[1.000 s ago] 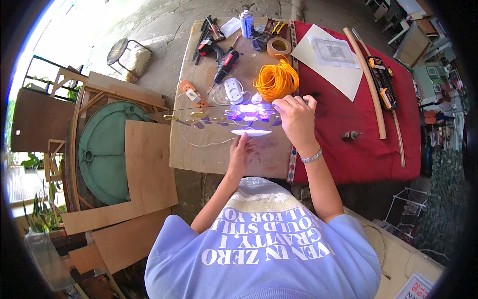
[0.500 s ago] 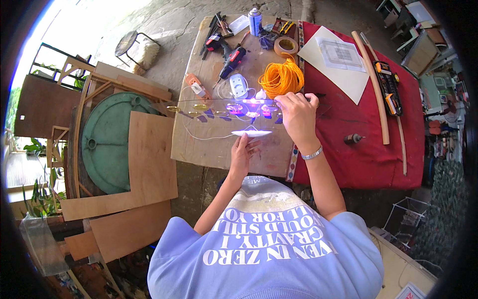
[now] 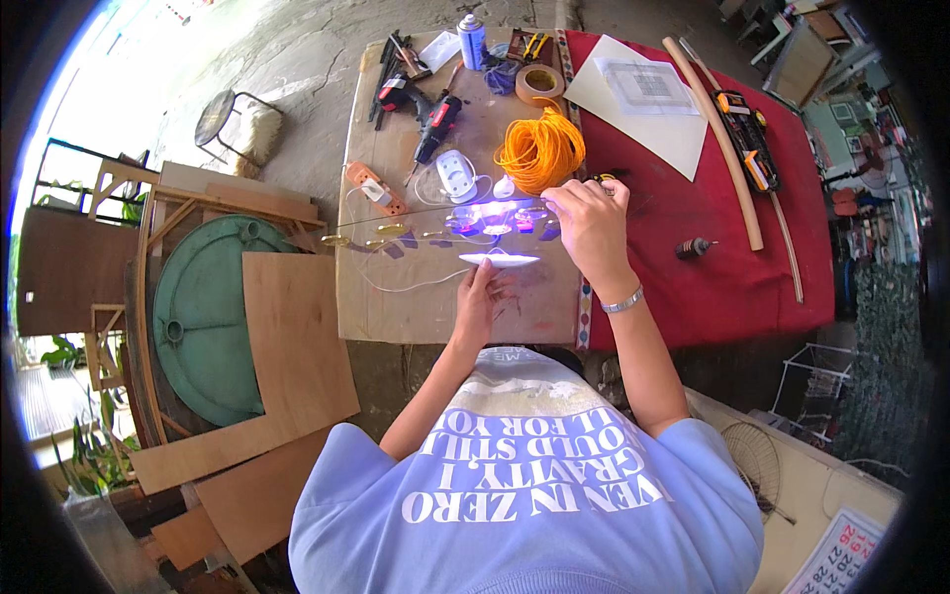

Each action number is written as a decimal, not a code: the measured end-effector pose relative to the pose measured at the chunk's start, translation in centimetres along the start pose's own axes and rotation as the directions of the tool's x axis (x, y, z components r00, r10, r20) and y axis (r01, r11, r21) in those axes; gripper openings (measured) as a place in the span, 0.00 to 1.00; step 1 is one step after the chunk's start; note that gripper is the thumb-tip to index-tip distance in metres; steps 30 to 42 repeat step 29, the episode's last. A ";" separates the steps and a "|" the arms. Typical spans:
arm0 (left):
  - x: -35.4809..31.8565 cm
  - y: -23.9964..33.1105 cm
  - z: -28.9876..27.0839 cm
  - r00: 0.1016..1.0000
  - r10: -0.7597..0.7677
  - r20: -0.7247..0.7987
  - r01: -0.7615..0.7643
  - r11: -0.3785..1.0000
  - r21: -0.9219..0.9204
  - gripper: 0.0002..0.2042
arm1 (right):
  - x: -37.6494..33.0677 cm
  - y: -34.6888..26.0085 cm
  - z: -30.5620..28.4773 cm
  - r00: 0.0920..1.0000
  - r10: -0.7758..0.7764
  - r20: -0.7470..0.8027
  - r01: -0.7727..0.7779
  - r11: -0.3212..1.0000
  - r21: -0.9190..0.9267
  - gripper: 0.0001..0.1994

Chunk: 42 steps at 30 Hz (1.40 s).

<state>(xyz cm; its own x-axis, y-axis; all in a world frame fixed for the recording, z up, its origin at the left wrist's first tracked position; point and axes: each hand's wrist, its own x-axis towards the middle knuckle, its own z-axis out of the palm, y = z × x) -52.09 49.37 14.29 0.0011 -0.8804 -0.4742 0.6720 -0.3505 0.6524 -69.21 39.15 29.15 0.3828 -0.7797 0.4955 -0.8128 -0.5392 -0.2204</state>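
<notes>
My left hand (image 3: 477, 302) grips a slim white lamp (image 3: 500, 259) between thumb and fingers, and violet light shines from its far side. Beyond the lamp, my right hand (image 3: 592, 228) is raised with thumb and forefinger pinched at the right end of a thin see-through strip or line; its exact kind is unclear. Along it sit several small shiny gold ovals (image 3: 391, 230), the right-hand ones washed out by the violet glare. A thin white cord (image 3: 416, 287) curves over the table left of the lamp. The orange cord coil (image 3: 540, 150) lies just beyond my right hand.
Behind the lamp are a white power strip (image 3: 457, 176), an orange-brown socket block (image 3: 376, 188), a cordless drill (image 3: 435, 129), a tape roll (image 3: 539, 84) and a spray can (image 3: 472, 42). The red cloth (image 3: 772, 257) carries paper (image 3: 643, 99), a wooden rod (image 3: 717, 148) and a small dark bottle (image 3: 696, 247).
The camera view has shifted slightly. Both hands keep their grips; the lamp and the line of gold ovals stay nearly in place, with the violet glare broader along the line.
</notes>
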 end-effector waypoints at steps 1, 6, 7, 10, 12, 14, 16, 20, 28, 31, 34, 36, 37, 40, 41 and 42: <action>0.1 0.2 0.0 1.000 -0.008 0.003 0.008 1.000 0.009 0.17 | 0.0 -0.1 0.0 1.000 0.001 0.004 -0.001 1.000 -0.005 0.05; 1.0 0.6 -1.0 0.998 -0.044 0.034 0.042 0.998 0.053 0.16 | -0.1 -0.4 -0.1 1.000 0.005 -0.003 -0.005 1.000 -0.024 0.05; 1.0 0.6 -1.1 0.998 -0.045 0.039 0.043 0.997 0.057 0.16 | -0.1 -0.5 -0.1 1.000 0.014 0.000 -0.014 1.000 -0.021 0.05; 1.1 0.9 -1.4 0.997 -0.068 0.040 0.065 0.996 0.063 0.16 | -0.2 -0.5 -0.2 0.999 0.033 0.006 -0.033 0.999 -0.022 0.06; 1.0 1.2 -1.4 0.996 -0.076 0.051 0.073 0.995 0.065 0.16 | -0.1 -0.6 -0.3 0.999 0.036 0.009 -0.036 0.999 -0.036 0.06; 1.0 1.1 -1.4 0.995 -0.084 0.050 0.081 0.994 0.067 0.17 | -0.2 -0.6 -0.2 0.999 0.042 0.008 -0.042 0.998 -0.037 0.06; 1.1 1.0 -1.5 0.995 -0.086 0.040 0.083 0.994 0.069 0.17 | -0.3 -0.5 -0.1 0.999 0.043 0.005 -0.042 0.998 -0.035 0.06; 1.4 0.6 -1.3 0.997 -0.064 0.049 0.060 0.996 0.073 0.18 | -0.3 -0.3 -0.1 1.000 0.024 -0.004 -0.024 1.000 -0.020 0.06; 0.7 -1.5 0.8 0.995 0.071 -0.069 -0.071 0.997 0.000 0.19 | -0.2 1.0 0.0 0.998 -0.049 0.026 0.049 0.999 0.005 0.06; 0.5 -1.9 0.9 0.993 0.062 -0.096 -0.058 0.998 0.038 0.20 | -0.1 1.1 0.1 0.997 -0.066 0.026 0.066 0.998 0.001 0.07; 0.5 -1.9 0.9 0.993 0.062 -0.096 -0.058 0.998 0.038 0.20 | -0.1 1.1 0.1 0.997 -0.066 0.026 0.066 0.998 0.001 0.07; 0.5 -1.9 0.9 0.993 0.062 -0.096 -0.058 0.998 0.038 0.20 | -0.1 1.1 0.1 0.997 -0.066 0.026 0.066 0.998 0.001 0.07; 0.5 -1.9 0.9 0.993 0.062 -0.096 -0.058 0.998 0.038 0.20 | -0.1 1.1 0.1 0.997 -0.066 0.026 0.066 0.998 0.001 0.07; 0.5 -1.9 0.9 0.993 0.062 -0.096 -0.058 0.998 0.038 0.20 | -0.1 1.1 0.1 0.997 -0.066 0.026 0.066 0.998 0.001 0.07; 0.5 -1.9 0.9 0.993 0.062 -0.096 -0.058 0.998 0.038 0.20 | -0.1 1.1 0.1 0.997 -0.066 0.026 0.066 0.998 0.001 0.07; 0.5 -1.9 0.9 0.993 0.062 -0.096 -0.058 0.998 0.038 0.20 | -0.1 1.1 0.1 0.997 -0.066 0.026 0.066 0.998 0.001 0.07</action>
